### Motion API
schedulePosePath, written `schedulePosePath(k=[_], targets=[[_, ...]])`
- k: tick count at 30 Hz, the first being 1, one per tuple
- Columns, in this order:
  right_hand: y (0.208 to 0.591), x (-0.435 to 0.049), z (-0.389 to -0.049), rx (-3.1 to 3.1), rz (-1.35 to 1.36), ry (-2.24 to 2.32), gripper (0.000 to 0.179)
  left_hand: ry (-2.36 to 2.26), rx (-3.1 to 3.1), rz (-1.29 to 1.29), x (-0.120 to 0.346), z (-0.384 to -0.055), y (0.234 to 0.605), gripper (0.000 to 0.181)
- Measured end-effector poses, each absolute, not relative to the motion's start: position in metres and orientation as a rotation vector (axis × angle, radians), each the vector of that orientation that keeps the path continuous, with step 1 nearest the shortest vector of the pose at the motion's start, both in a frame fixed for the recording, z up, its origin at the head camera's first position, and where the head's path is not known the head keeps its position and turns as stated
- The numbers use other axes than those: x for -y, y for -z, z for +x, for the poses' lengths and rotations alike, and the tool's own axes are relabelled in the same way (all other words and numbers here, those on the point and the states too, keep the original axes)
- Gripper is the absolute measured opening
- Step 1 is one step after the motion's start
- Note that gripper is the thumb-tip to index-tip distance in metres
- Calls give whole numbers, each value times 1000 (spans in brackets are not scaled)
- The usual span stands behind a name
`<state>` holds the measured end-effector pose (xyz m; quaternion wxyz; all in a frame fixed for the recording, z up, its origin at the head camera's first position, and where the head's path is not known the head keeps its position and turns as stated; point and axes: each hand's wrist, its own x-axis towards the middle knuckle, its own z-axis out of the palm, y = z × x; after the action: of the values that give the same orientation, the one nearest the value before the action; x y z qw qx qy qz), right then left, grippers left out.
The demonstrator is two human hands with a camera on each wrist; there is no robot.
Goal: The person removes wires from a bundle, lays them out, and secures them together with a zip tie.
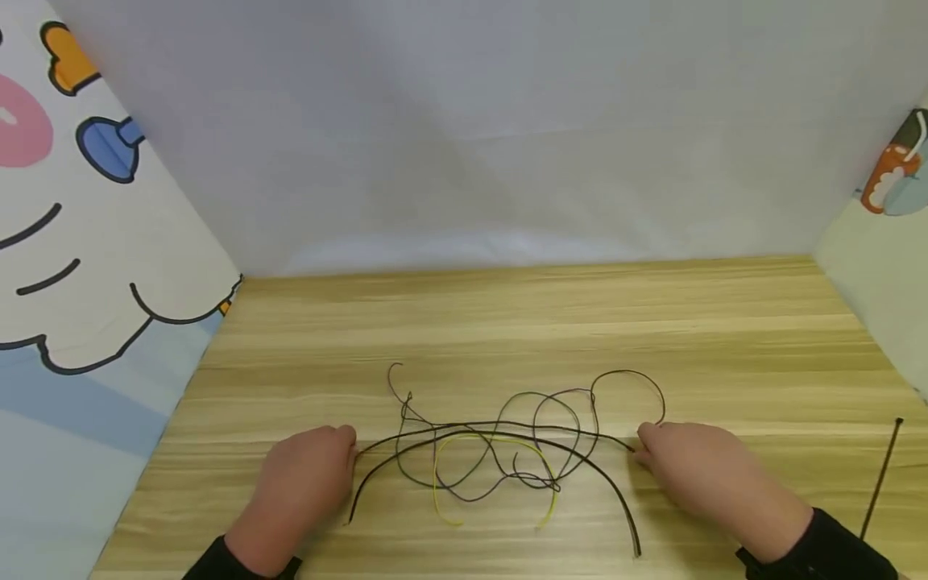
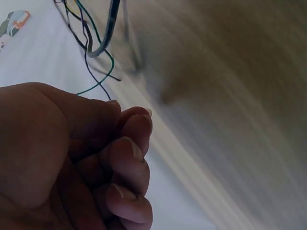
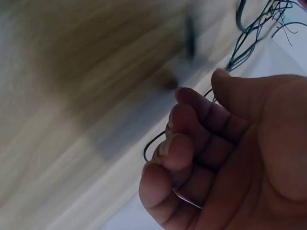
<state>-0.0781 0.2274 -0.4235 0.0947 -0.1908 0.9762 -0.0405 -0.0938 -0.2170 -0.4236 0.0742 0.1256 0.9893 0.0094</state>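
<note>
In the head view, the left hand (image 1: 304, 477), lower left, and the right hand (image 1: 718, 471), lower right, pinch opposite ends of a black wire (image 1: 522, 424) across the lower centre. Thin tangled wire (image 1: 532, 393), a thicker black arc (image 1: 573, 451) and yellow wire (image 1: 435, 481) lie between them on the table (image 1: 507, 322).

Free tabletop (image 1: 507, 322) toward back wall (image 1: 507, 145), tangled wires (image 1: 489, 432) blocking the middle, dark stick (image 1: 880, 479) far right

Head view looks forward-down; wrist views close, apparently sharing wires (image 1: 500, 435).
</note>
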Motion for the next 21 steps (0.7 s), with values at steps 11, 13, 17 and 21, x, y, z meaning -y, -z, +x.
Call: schedulePosePath(k=[11,13,17,21], targets=[[424,-227,-74,-2951,-543,66,29,-61,-3009,371,208,-92,417,22],[423,-226,-74,-2955,-544,66,30,-73,-3009,372,206,-92,414,22],[417,-219,-76,-2965,-568,65,31,-78,-3035,423,195,-92,408,19],[406,-197,-81,-2991,-623,114,31,-174,-3035,556,172,-92,403,22]])
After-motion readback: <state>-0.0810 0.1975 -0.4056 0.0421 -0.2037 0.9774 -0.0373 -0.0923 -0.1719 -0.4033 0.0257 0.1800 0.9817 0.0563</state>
